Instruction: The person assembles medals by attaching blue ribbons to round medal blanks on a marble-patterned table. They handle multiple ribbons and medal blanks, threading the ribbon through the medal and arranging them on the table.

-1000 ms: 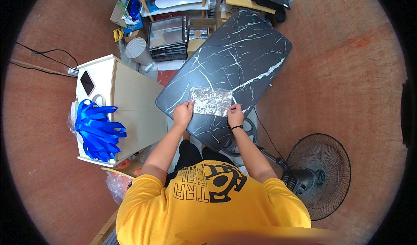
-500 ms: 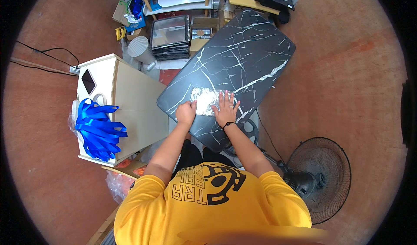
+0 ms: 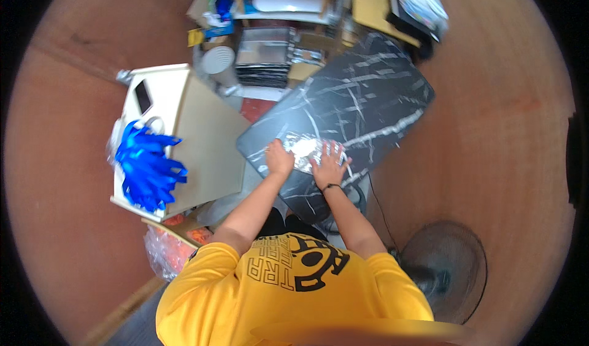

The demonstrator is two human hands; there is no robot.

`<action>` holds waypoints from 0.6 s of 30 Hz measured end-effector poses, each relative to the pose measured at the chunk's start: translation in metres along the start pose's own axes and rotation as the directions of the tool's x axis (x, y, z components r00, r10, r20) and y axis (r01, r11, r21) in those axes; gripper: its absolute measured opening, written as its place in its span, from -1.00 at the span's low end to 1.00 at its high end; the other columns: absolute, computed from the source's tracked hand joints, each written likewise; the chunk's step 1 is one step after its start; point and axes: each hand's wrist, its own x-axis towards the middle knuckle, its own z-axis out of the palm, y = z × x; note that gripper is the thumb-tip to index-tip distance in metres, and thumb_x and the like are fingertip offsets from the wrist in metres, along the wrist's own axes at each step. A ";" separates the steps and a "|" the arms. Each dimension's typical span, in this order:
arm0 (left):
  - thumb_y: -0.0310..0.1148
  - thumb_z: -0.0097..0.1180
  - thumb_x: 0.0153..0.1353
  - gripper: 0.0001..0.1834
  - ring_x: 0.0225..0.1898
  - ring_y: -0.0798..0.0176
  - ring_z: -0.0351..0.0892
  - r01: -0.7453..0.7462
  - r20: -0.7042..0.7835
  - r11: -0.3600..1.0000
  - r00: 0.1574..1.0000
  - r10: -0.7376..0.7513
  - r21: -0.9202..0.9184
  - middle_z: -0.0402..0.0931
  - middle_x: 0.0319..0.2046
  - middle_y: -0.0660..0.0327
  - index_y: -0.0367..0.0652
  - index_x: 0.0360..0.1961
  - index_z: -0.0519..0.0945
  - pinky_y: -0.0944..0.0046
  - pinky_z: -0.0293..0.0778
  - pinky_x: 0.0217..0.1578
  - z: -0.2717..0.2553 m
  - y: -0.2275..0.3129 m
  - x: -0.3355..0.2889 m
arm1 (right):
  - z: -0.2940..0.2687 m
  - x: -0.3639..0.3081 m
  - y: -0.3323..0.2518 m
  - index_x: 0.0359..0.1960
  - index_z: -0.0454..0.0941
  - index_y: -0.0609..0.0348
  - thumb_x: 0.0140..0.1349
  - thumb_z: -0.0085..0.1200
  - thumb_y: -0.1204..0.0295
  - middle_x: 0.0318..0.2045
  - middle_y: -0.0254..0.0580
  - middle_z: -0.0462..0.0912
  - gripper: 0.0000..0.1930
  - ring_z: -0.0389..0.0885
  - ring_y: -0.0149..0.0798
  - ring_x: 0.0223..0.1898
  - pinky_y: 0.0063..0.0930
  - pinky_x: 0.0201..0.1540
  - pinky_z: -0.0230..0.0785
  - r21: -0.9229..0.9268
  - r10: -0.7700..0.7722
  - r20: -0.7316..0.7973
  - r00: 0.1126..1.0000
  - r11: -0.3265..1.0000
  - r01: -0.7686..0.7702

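Black marble-patterned surface (image 3: 362,100) with white veins carries a crinkled silvery foil sheet (image 3: 305,148) near its front edge. Left hand (image 3: 280,160) rests on the foil's left end, its grip pressed together; right hand (image 3: 328,163) lies flat on the right end, fingers spread. Glossy blue ribbons (image 3: 144,165) spill over a cream box (image 3: 184,137) to the left

Blue ribbons (image 3: 146,165) on a white cabinet (image 3: 202,131); a fan (image 3: 445,272) stands nearby.

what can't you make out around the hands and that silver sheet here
- Head view: much of the crinkled silver sheet is covered by the right hand; its full outline is hidden.
- Left hand: motion blur hides whether its fingers pinch the sheet's edge.
- Black marble-patterned table: near edge hidden by the forearms.
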 end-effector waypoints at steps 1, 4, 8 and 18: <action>-0.17 0.35 -0.01 -0.42 0.06 -0.20 0.47 0.106 0.065 0.994 0.993 -0.103 -0.040 0.43 -0.01 -0.15 -0.26 -0.04 0.43 -0.07 0.45 0.02 -0.001 0.006 0.004 | -0.002 0.000 -0.002 0.49 0.03 -0.08 0.34 -0.16 -0.15 0.52 -0.16 -0.09 -0.23 -0.28 0.07 0.53 0.53 0.35 -0.47 -0.001 -0.007 0.017 1.000 1.000 0.007; 0.12 0.33 -0.04 -0.20 0.11 -0.16 0.52 0.365 0.165 0.925 0.924 -0.345 -0.110 0.48 0.05 -0.14 -0.27 0.08 0.46 -0.02 0.46 0.07 -0.005 0.019 0.017 | -0.007 -0.002 -0.004 0.49 0.02 -0.07 0.34 -0.15 -0.14 0.53 -0.15 -0.13 -0.22 -0.31 0.07 0.54 0.55 0.34 -0.53 0.005 -0.002 0.052 0.999 1.000 0.002; 0.15 0.33 -0.02 -0.33 -0.05 -0.02 0.64 0.357 0.334 0.903 0.903 -0.269 -0.239 0.63 -0.12 -0.04 -0.25 -0.10 0.61 0.07 0.49 0.00 -0.011 0.007 0.034 | -0.016 -0.007 -0.002 0.50 -0.02 -0.07 0.32 -0.13 -0.15 0.53 -0.15 -0.15 -0.20 -0.33 0.07 0.54 0.57 0.33 -0.58 0.071 -0.043 0.095 0.995 0.997 0.036; -0.18 0.43 0.07 -0.65 -0.33 0.38 0.63 -0.047 0.267 0.788 0.927 0.264 -0.613 0.72 -0.37 0.19 -0.23 -0.25 0.72 0.33 0.51 -0.23 -0.099 -0.054 0.019 | -0.080 0.022 -0.056 0.31 0.33 -0.02 0.04 0.35 0.21 0.38 -0.10 0.28 -0.24 0.05 0.03 0.47 0.56 0.34 -0.45 0.334 -0.314 -0.070 0.947 0.887 0.319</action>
